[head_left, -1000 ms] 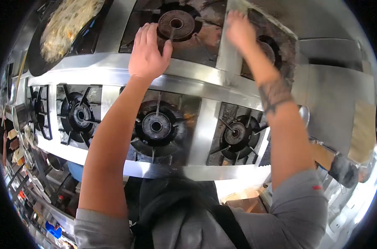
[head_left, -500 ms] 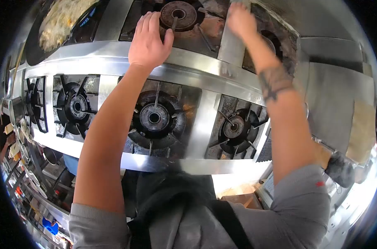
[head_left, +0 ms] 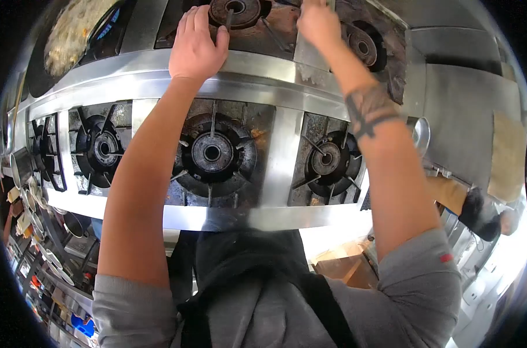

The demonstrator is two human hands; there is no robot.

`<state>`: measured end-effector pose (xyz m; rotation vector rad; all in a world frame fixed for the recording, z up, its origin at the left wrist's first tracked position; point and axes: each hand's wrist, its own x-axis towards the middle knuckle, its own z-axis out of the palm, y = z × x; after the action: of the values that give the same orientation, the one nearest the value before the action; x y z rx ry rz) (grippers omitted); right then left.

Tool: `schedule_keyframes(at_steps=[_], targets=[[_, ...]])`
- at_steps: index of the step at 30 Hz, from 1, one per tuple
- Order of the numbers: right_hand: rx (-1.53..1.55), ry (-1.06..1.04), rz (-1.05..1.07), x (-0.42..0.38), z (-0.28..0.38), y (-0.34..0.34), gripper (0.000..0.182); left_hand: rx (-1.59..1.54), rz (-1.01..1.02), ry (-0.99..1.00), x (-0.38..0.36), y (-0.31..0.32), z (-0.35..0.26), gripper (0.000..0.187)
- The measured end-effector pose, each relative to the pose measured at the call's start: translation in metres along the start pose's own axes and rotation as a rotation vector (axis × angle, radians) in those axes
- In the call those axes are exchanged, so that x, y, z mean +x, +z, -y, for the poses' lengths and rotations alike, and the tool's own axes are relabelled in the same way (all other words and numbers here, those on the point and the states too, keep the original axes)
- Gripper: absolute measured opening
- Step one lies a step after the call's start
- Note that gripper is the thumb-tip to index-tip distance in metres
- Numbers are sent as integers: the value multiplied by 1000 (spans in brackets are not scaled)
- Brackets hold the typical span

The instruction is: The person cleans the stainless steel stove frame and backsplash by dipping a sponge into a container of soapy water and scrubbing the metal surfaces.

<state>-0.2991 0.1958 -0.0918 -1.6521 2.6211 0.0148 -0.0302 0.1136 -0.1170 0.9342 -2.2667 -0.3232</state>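
My left hand (head_left: 197, 49) lies flat with fingers stretched out at the front edge of the raised rear stove, beside the rear middle burner (head_left: 234, 10). It holds nothing. My right hand (head_left: 320, 24) is closed, over the bare steel strip (head_left: 311, 55) between that burner and the rear right burner (head_left: 363, 47). Whatever its fingers hold is hidden at the top edge of the view. A dark, grimy plate (head_left: 275, 26) surrounds the rear middle burner, with a metal bar lying across it.
Front burners with black grates, such as the middle one (head_left: 212, 152) and the right one (head_left: 326, 159), lie below my forearms. A dark pan with pale, frothy contents (head_left: 72, 37) sits at upper left. Pots and shelves (head_left: 49, 232) line the left; a steel counter (head_left: 466, 116) stands right.
The head view has shifted a little, so the stove appears higher and further left. My right hand has come slightly closer to me along the steel strip. My left hand stays in place.
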Motion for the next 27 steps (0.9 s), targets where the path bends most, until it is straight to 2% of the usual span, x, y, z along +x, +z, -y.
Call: schedule_keyframes(at_steps=[2,4,6,7,9,11,12,14,15,16,19,22,26,27], targets=[[-113,-200,-310,-73,5,22,46,-3,-17,-7,4,2,2,56],[-51,-252,-302,-146,18,28,49,-2,-1,-20,0,4,3,57],[-20,-271,-335,-149,10,33,47,6,3,-35,-1,3,0,57],[17,-283,-376,-146,5,36,46,20,6,-39,0,2,-1,56],[8,-171,-366,-81,-14,36,39,14,1,-19,0,4,2,56],[-34,-15,-107,-9,-22,12,40,13,-11,-13,0,6,4,57],[-32,-23,-106,7,-26,15,40,13,-12,-15,-1,5,4,57],[-60,17,-165,22,-27,11,18,8,-7,-6,-1,4,7,57],[-58,-45,-260,-2,-25,23,32,4,-6,2,-2,3,7,57],[-157,-155,-344,-34,-23,26,36,-4,-12,8,0,4,6,57],[-176,-187,-198,-129,2,13,63,-16,7,-47,1,1,1,57],[-241,-201,-229,-106,-10,20,64,-16,14,-46,2,-1,-1,56],[-229,-190,-338,27,-44,30,54,10,10,-24,5,-4,-2,55],[-195,-122,-282,51,-48,29,48,-2,17,-27,5,-4,-3,56]])
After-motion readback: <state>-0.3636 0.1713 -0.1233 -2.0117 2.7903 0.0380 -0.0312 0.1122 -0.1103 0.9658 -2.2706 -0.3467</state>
